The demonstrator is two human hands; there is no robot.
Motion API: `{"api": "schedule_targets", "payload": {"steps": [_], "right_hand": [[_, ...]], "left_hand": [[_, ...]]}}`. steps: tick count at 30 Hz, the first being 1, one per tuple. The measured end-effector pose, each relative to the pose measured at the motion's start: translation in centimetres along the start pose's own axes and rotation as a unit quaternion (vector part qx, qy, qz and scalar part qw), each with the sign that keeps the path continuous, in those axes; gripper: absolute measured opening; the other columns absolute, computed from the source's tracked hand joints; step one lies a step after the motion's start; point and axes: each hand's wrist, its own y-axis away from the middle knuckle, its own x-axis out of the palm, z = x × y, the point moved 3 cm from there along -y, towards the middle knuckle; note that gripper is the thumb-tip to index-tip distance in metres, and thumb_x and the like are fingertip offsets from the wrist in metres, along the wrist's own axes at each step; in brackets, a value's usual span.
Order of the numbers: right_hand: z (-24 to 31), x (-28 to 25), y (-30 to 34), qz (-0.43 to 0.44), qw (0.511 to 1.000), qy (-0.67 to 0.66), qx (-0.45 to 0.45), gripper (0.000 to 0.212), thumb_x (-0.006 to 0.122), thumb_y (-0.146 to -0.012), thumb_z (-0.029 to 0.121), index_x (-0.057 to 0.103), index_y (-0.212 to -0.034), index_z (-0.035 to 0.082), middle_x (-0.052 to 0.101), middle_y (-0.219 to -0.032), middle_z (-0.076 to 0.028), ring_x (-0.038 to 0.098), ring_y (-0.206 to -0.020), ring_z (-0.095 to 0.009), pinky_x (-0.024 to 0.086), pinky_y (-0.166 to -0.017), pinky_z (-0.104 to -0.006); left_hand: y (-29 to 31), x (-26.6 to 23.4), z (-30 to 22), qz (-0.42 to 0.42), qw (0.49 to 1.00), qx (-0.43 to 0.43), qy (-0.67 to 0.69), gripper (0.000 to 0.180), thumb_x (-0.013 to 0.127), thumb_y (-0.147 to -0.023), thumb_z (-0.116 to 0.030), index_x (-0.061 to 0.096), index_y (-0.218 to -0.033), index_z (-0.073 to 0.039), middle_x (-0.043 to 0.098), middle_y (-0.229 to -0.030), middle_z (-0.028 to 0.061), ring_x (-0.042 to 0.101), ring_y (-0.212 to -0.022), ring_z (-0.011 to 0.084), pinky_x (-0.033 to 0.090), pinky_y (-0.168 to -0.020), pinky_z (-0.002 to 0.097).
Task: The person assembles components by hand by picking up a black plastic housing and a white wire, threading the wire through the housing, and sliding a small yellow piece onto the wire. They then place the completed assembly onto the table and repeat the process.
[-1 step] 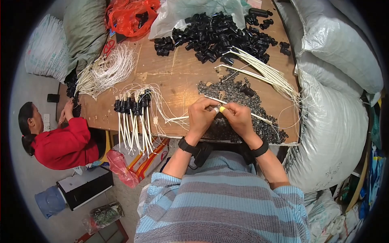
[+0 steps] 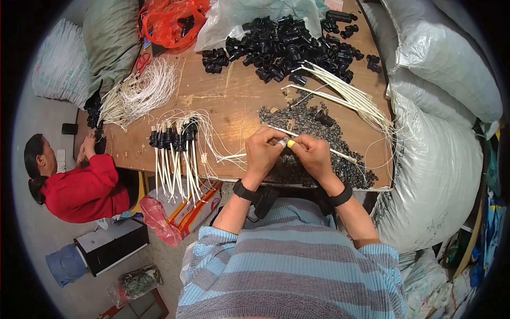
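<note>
My left hand (image 2: 264, 152) and my right hand (image 2: 313, 155) meet over the table's near edge, fingers and thumbs pinched together. Whatever they grip is small and mostly hidden by the fingertips. White wrapping covers my left thumb tip, yellow my right. A thin white sleeved wire (image 2: 342, 155) slants behind my right hand, showing on both sides of it. Another white sleeved piece (image 2: 232, 156) ends beside my left hand. Around and beneath the hands lies a spread of small dark grey parts (image 2: 340, 135), with one larger black socket-like part (image 2: 324, 118) on it.
Black socket-like parts (image 2: 292, 50) are heaped at the back. White sleeved wires (image 2: 350, 98) lie right; black sockets with white wires (image 2: 175, 138) hang over the edge left. A wire bundle (image 2: 141, 90) and red scissors (image 2: 143, 61) lie farther left. Sacks (image 2: 435, 165) crowd the right; a person in red (image 2: 85, 186) sits left.
</note>
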Motion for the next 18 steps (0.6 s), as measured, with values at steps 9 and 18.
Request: {"api": "schedule_targets", "payload": {"steps": [9,18], "right_hand": [[0.0,-1.7,-0.1,0.077,0.78,-0.574,0.238,0.017,0.063,-0.088,0.008,0.066,-0.103,0.003,0.042,-0.057,0.008,0.03,-0.045,-0.002,0.025,-0.043,-0.02],[2.9,-2.4,0.3,0.119,0.96,0.183,-0.175,0.03,0.071,-0.075,0.011,0.07,-0.104,0.015,0.063,-0.067,-0.01,0.062,-0.06,-0.031,0.048,-0.052,-0.037]], "left_hand": [[0.4,-0.4,-1.6,0.208,0.974,0.084,0.014,0.042,0.066,-0.07,0.005,0.064,-0.11,-0.006,0.067,-0.102,0.0114,0.065,-0.088,0.0244,0.051,-0.077,0.0324],[1.0,-1.4,-0.8,0.156,0.967,0.109,-0.17,0.033,0.065,-0.069,-0.004,0.065,-0.102,-0.006,0.067,-0.094,0.0138,0.064,-0.083,0.034,0.051,-0.07,0.0377]]}}
